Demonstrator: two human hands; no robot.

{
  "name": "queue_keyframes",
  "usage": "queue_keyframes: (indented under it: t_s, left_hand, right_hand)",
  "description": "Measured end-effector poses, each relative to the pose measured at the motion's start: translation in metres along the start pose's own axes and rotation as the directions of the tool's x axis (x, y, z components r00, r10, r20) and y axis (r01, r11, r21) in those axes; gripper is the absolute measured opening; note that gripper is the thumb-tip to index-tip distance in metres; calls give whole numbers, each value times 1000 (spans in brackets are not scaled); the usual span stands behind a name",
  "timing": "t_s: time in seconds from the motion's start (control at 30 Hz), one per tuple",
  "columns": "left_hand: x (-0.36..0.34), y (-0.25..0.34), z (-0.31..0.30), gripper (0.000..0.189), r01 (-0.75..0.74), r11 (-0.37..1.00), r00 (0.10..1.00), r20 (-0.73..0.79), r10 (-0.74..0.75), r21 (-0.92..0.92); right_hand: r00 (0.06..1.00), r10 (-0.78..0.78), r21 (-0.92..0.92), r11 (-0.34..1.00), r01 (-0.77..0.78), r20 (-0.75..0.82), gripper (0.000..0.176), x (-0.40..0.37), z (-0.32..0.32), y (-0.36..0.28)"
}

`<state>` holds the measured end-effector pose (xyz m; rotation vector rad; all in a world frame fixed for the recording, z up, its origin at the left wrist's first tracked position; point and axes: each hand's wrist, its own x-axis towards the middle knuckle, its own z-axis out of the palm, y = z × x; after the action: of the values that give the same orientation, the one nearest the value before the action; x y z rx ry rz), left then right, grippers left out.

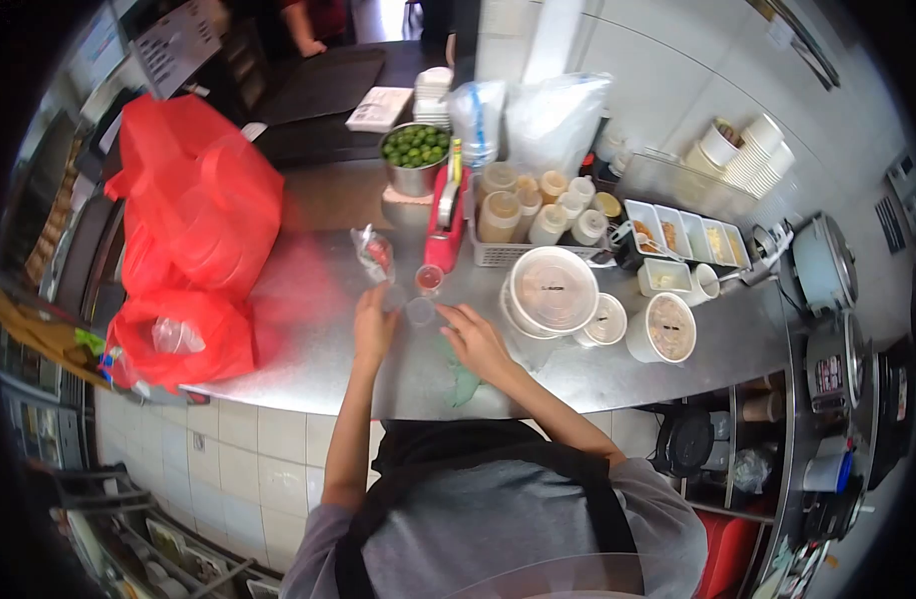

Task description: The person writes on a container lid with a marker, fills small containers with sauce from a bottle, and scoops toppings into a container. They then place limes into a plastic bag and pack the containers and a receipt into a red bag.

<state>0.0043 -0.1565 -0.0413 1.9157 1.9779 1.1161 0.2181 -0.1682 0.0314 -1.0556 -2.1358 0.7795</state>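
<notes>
On the steel counter, my left hand has its thumb and fingers at the edge of a small clear plastic cup, which they appear to pinch. Just right of it lies a round clear lid. My right hand reaches in from the right with fingers stretched out, the fingertips by the lid's edge. A small sauce cup with red contents stands a little beyond the lid. Behind my left hand is a clear plastic bag with something red inside.
Red plastic bags fill the left side. Beyond are a pink tape dispenser, a pot of green limes and a basket of bottles. Several lidded white tubs stand right. A green cloth lies near the front edge.
</notes>
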Motion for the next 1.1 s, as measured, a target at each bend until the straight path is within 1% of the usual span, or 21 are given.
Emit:
queue_keyframes:
  t_s: [0.03,0.1,0.17,0.2,0.27,0.37,0.4,0.43,0.47,0.5,0.57,0.6,0.63,0.7,0.77,0.83,0.93,0.97,1.03,1.07,1.1]
  left_hand:
    - [-2,9,-9,50,-9,998,997,-79,5,-61]
    - [-7,56,-39,52,138,932,989,-1,-146,-334]
    - [-6,97,-61,53,-108,979,994,-48,101,-170]
    - [-4,121,-69,54,-148,969,988,-75,135,-200]
    - [1,164,-78,55,-225,943,971,-138,195,-246]
    - [12,189,-76,56,-349,906,918,-280,280,-240]
    - [15,198,-74,56,-412,893,880,-334,338,-182]
    - [20,206,-67,55,-446,853,854,-413,315,-271]
    - [24,213,-59,53,-480,803,828,-486,280,-354]
    - [29,216,-54,52,-514,744,800,-552,236,-426]
    - [30,199,-54,49,-359,905,916,-271,295,-228]
    - [26,185,-55,47,-292,951,953,-117,280,-103]
    - [19,163,-47,46,-260,963,964,38,263,-69]
    - [-8,117,-18,43,-212,977,922,334,197,8]
    - [-34,112,-3,36,-185,964,921,377,101,194]
    - [-59,90,20,36,-157,977,913,398,88,142]
    - [-62,86,31,40,-98,991,885,463,43,94]
    - [-65,86,28,42,-64,994,874,486,11,92]
    - [-56,104,20,46,-38,998,910,414,15,48]
    - [-52,111,16,47,-22,999,927,375,9,32]
    - [-54,111,15,48,-21,1000,921,388,10,23]
  right_hand:
    - [999,8,101,995,-4,-39,36,6,-8,-8]
    - [992,-115,112,986,121,-58,41,12,-22,-17]
    - [953,-285,-45,959,281,-101,43,17,-49,-37]
    - [923,-372,-122,925,360,-101,44,19,-62,-46]
    - [958,-282,-8,960,282,-50,47,21,-84,-56]
    - [982,-188,102,977,185,22,50,32,-125,-74]
    - [986,-156,131,980,148,52,51,36,-137,-75]
    - [960,-274,11,961,275,-58,51,41,-145,-70]
    - [906,-397,-118,917,382,-149,51,49,-153,-65]
    - [827,-518,-252,848,465,-219,51,58,-164,-58]
    - [770,-527,-382,836,394,-360,47,94,-220,-31]
    - [718,-537,-490,816,308,-442,45,117,-249,-3]
    - [770,-399,-473,869,144,-498,45,137,-279,19]
    - [776,-376,-600,800,-3,-506,49,175,-337,111]
    - [792,-153,-442,883,-158,-590,53,199,-375,198]
    - [812,-29,-511,790,-339,-583,59,213,-397,264]
    - [798,266,-493,668,-557,-540,55,227,-404,318]
    - [814,271,-527,649,-549,-514,53,231,-407,342]
    - [858,260,-590,636,-497,-443,50,240,-408,365]
    - [881,243,-617,639,-460,-405,48,243,-408,363]
    - [882,311,-631,617,-471,-354,50,247,-408,363]
